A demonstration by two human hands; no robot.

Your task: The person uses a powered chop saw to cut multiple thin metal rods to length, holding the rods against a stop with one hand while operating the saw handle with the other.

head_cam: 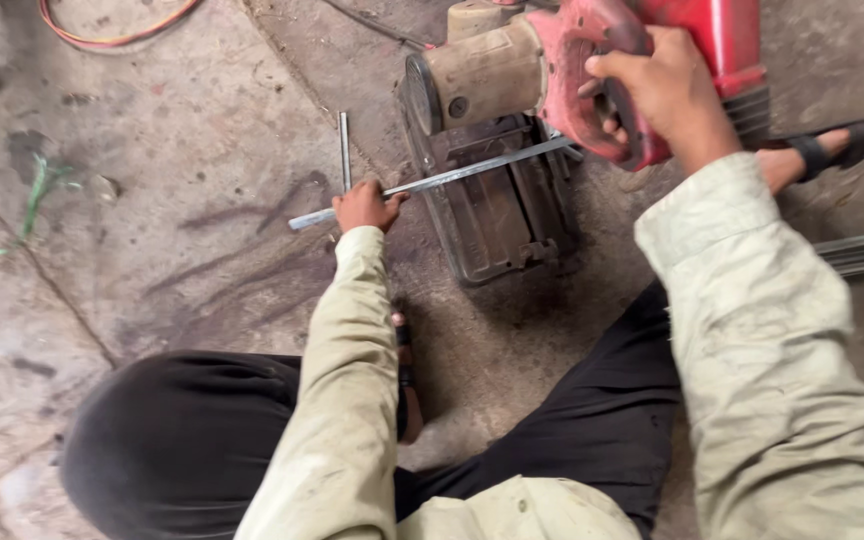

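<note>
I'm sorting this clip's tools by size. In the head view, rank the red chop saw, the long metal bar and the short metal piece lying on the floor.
1. Red chop saw, largest.
2. Long metal bar, held by the left hand.
3. Short metal piece, smallest.

You have a long thin grey metal strip (452, 178) lying slanted across the dark base of the red cut-off saw (592, 70) (saw head raised), on the concrete floor.
</note>
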